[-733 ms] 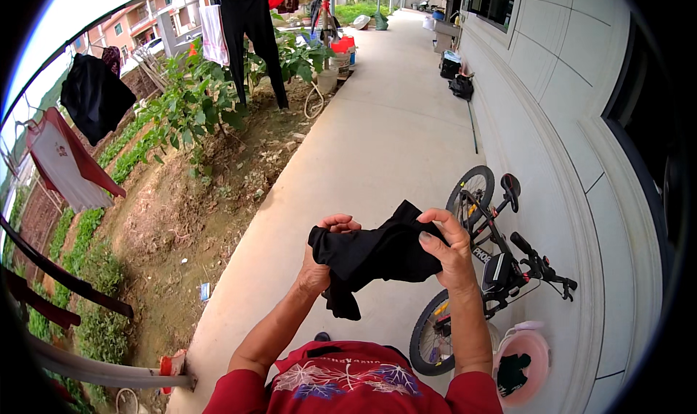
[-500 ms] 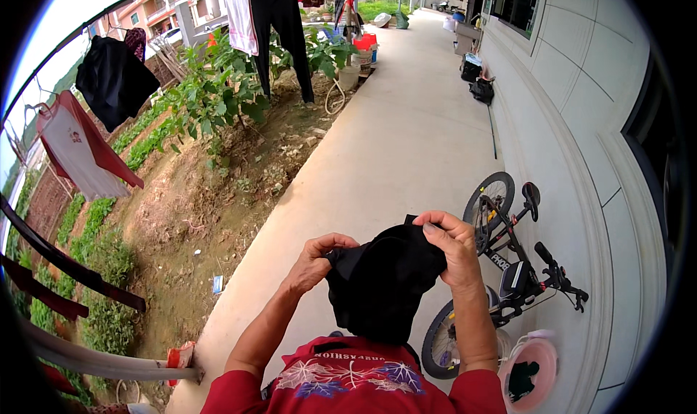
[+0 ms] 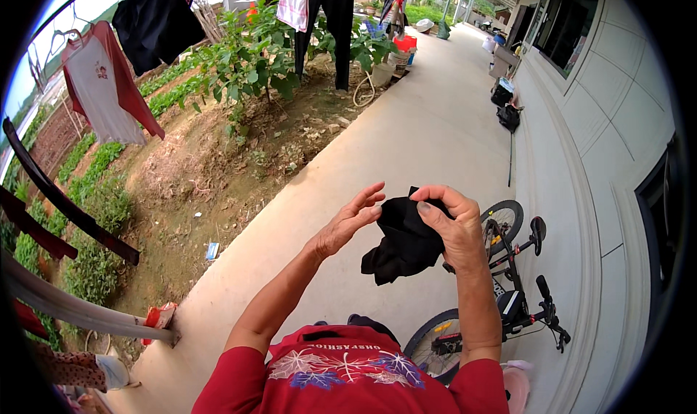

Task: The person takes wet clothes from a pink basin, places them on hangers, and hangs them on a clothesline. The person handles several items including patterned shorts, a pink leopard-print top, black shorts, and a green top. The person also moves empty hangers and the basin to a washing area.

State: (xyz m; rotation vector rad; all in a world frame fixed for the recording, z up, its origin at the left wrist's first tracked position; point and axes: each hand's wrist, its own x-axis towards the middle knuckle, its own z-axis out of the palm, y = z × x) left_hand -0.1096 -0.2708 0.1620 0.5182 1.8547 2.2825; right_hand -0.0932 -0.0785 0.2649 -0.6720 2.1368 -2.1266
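Observation:
A black cloth garment [image 3: 403,248] hangs bunched and folded in front of my chest, above the concrete walkway. My right hand [image 3: 459,229] pinches its upper right edge between thumb and fingers. Just left of the garment, my left hand [image 3: 350,222] is open, its fingers stretched out and the thumb near the cloth's upper left edge. Whether that thumb touches the cloth I cannot tell. The folds hide the garment's full shape, so its exact kind does not show.
A bicycle [image 3: 512,298] leans by the wall at right, with a pink basin [image 3: 517,386] close to me. Left, a red-and-white shirt [image 3: 107,98], a dark garment [image 3: 156,26] and black trousers [image 3: 334,29] hang over the garden. A grey pole [image 3: 80,309] crosses the lower left.
My left hand has released the garment's left side and opened. The cloth, earlier spread between both hands, now droops in a smaller bunch from my right hand. The view has shifted.

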